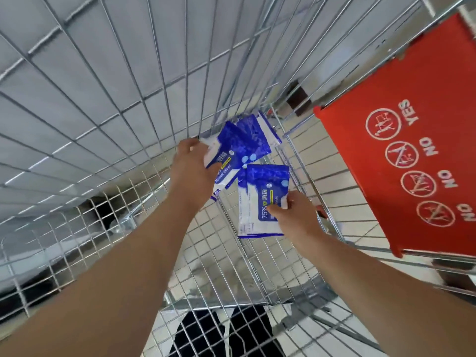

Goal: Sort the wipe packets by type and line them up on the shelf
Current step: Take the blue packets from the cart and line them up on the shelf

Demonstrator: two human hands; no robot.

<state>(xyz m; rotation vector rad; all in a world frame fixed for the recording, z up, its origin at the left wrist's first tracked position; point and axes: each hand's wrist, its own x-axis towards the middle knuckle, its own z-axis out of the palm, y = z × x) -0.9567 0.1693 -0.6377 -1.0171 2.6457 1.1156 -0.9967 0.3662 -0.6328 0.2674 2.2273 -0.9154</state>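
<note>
Inside the wire cart (103, 104), my left hand (192, 166) is gripping at least 3 blue wipe packets (239, 145) while my right hand (293, 215) is pinching another 2 packets (262, 186).

Bright, even light; wide-angle bowing of the cart wires (108, 104); slight softness throughout.

A shop, most likely a supermarket, wire shopping cart (108, 119) seen from inside, red seat flap (412, 81) printed with YES and NO safety pictograms, pale tiled floor (360, 222) under the mesh, matching blue wipe packets (265, 191) in the cart
</note>
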